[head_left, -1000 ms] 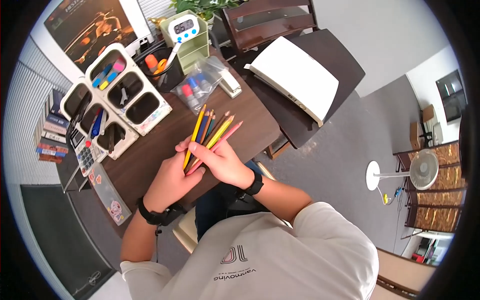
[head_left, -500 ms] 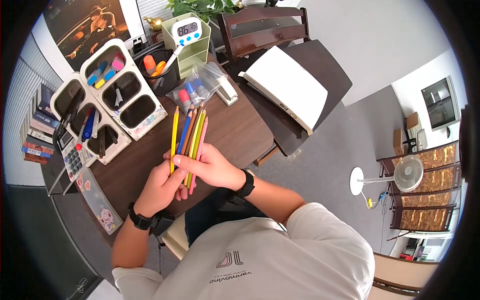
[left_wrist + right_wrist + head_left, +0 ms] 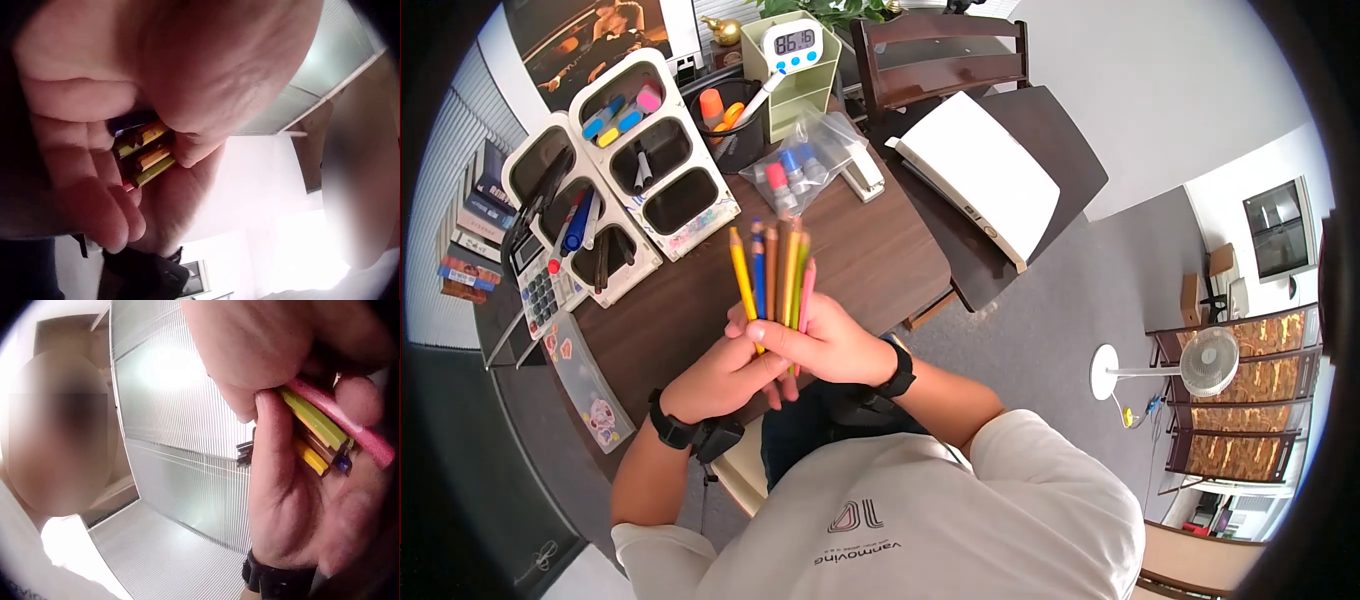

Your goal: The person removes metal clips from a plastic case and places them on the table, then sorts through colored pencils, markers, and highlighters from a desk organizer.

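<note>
Both hands come together around a bundle of colored pencils (image 3: 772,270), held above the near edge of the desk. Yellow, blue, brown, lime and pink ones fan out upward with their sharpened tips on top. The left hand (image 3: 715,380) cups the bundle low on its left side. From the right, the right hand (image 3: 835,345) wraps the pencils, its thumb lying across their front. In the left wrist view, the blunt pencil ends (image 3: 153,156) sit between curled fingers. A pink pencil (image 3: 369,437) reaches past the others in the right wrist view.
A white organizer (image 3: 690,240) with markers and pens stands on the desk's left, beside a calculator (image 3: 545,295). Behind are a black mesh pen cup (image 3: 745,145), a bag of markers (image 3: 800,170), a stapler (image 3: 865,175) and a green holder with a timer (image 3: 792,45).
The bundle has swung from leaning right to nearly upright in the head view, with its tips lower and moved left. Both hands have shifted slightly left and still hold the pencils.
</note>
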Demonstrator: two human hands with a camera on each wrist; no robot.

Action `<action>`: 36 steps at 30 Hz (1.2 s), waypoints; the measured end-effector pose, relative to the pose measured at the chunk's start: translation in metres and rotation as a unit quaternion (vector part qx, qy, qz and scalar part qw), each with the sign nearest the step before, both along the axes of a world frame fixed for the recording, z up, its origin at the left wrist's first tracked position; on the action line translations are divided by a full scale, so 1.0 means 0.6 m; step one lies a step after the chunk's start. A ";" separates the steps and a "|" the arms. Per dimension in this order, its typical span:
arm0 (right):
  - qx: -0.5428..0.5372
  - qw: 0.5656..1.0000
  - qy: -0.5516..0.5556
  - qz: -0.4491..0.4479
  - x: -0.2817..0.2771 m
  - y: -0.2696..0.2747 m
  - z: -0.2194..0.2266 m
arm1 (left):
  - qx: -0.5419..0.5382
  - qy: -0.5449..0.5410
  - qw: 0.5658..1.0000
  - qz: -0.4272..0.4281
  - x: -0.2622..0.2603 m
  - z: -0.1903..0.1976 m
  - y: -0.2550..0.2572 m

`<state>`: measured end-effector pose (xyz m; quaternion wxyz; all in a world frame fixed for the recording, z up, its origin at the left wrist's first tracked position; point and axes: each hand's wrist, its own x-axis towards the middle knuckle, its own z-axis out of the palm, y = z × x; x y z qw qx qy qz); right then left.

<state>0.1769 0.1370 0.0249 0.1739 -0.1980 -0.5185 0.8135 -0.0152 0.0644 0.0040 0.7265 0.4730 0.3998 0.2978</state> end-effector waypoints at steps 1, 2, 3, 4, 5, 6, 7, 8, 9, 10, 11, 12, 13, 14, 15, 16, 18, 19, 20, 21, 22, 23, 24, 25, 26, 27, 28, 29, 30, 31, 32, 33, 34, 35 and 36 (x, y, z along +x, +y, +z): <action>0.132 0.989 0.024 -0.061 0.000 0.002 -0.012 | -0.002 -0.001 1.000 0.002 0.003 0.006 0.000; 0.261 0.957 0.046 -0.121 0.001 0.005 -0.026 | 0.094 0.068 0.991 0.065 0.008 0.016 -0.001; 0.423 0.878 0.094 -0.204 -0.010 0.023 -0.034 | 0.187 0.136 0.965 0.126 0.011 0.021 0.000; 0.320 0.922 0.078 -0.203 0.005 0.019 -0.029 | 0.206 0.178 0.943 0.190 0.005 0.013 0.002; 0.342 0.917 0.058 -0.196 0.011 0.028 -0.027 | 0.225 0.179 0.932 0.221 -0.002 0.014 0.007; 0.365 0.911 0.038 -0.188 0.013 0.036 -0.028 | 0.244 0.179 0.919 0.252 -0.007 0.017 0.010; 0.366 0.911 0.040 -0.187 0.013 0.038 -0.036 | 0.248 0.183 0.915 0.261 -0.009 0.023 0.010; 0.397 0.903 -0.002 -0.164 0.012 0.040 -0.047 | 0.249 0.183 0.914 0.263 -0.010 0.022 0.012; 0.426 0.893 -0.043 -0.141 0.010 0.040 -0.049 | 0.304 0.171 0.902 0.253 -0.010 0.015 0.016; 0.426 0.893 -0.042 -0.139 0.009 0.037 -0.048 | 0.357 0.158 0.888 0.243 -0.008 0.006 0.017; 0.391 0.909 -0.064 -0.128 0.008 0.034 -0.044 | 0.330 0.132 0.904 0.236 -0.001 -0.003 0.015; 0.353 0.924 -0.087 -0.117 0.006 0.030 -0.039 | 0.327 0.133 0.904 0.239 0.005 -0.007 0.015; 0.354 0.924 -0.081 -0.117 0.002 0.026 -0.035 | 0.347 0.146 0.899 0.225 0.011 -0.010 0.015; 0.353 0.926 -0.079 -0.113 -0.002 0.023 -0.039 | 0.367 0.159 0.892 0.211 0.017 -0.012 0.015; 0.394 0.908 -0.068 -0.120 -0.007 0.019 -0.045 | 0.329 0.117 0.909 0.227 0.025 -0.013 0.014; 0.435 0.890 -0.054 -0.127 -0.013 0.014 -0.050 | 0.326 0.121 0.908 0.233 0.026 -0.017 0.014; 0.433 0.891 -0.021 -0.133 -0.025 0.000 -0.050 | 0.257 0.044 0.933 0.247 0.023 -0.020 0.013; 0.431 0.889 -0.058 -0.144 -0.027 -0.006 -0.045 | 0.225 0.013 0.941 0.253 0.031 0.001 0.010; 0.429 0.885 -0.095 -0.156 -0.028 -0.010 -0.037 | 0.225 0.016 0.940 0.257 0.029 0.000 0.010; 0.412 0.891 -0.121 -0.145 -0.029 -0.013 -0.027 | 0.212 -0.003 0.940 0.268 0.026 -0.004 0.013; 0.413 0.892 -0.119 -0.143 -0.029 -0.014 -0.022 | 0.200 -0.023 0.939 0.278 0.026 -0.010 0.014; 0.402 0.896 -0.132 -0.135 -0.029 -0.015 -0.018 | 0.183 -0.068 0.930 0.312 0.033 -0.015 0.016; 0.391 0.900 -0.146 -0.128 -0.027 -0.017 -0.014 | 0.184 -0.068 0.929 0.314 0.033 -0.017 0.017; 0.392 0.900 -0.145 -0.126 -0.026 -0.018 -0.007 | 0.112 -0.147 0.919 0.349 0.032 -0.017 0.018; 0.386 0.902 -0.138 -0.135 -0.023 -0.019 0.000 | 0.040 -0.225 0.896 0.380 0.030 -0.017 0.018; 0.381 0.904 -0.131 -0.142 -0.020 -0.020 0.004 | 0.014 -0.259 0.889 0.376 0.025 -0.009 0.017; 0.382 0.904 -0.129 -0.140 -0.014 -0.021 0.005 | 0.016 -0.259 0.888 0.379 0.020 -0.014 0.015; 0.348 0.918 -0.121 -0.145 -0.005 -0.026 0.004 | 0.006 -0.291 0.875 0.386 0.016 -0.024 0.012; 0.314 0.931 -0.114 -0.150 0.004 -0.030 0.004 | -0.004 -0.324 0.862 0.391 0.011 -0.030 0.006; 0.376 0.903 -0.141 -0.155 0.012 -0.031 0.002 | -0.013 -0.322 0.863 0.390 0.008 -0.028 -0.001; 0.374 0.903 -0.142 -0.155 0.018 -0.032 0.003 | -0.015 -0.322 0.863 0.390 0.005 -0.027 -0.008; 0.431 0.873 -0.162 -0.162 0.024 -0.033 0.006 | -0.024 -0.319 0.864 0.389 0.003 -0.026 -0.014; 0.487 0.837 -0.182 -0.169 0.026 -0.033 0.007 | -0.033 -0.317 0.865 0.387 0.001 -0.024 -0.017; 0.487 0.837 -0.183 -0.170 0.025 -0.033 0.004 | -0.038 -0.318 0.858 0.402 0.004 -0.018 -0.017; 0.491 0.832 -0.152 -0.209 0.024 -0.032 0.000 | -0.038 -0.319 0.858 0.400 0.002 -0.016 -0.017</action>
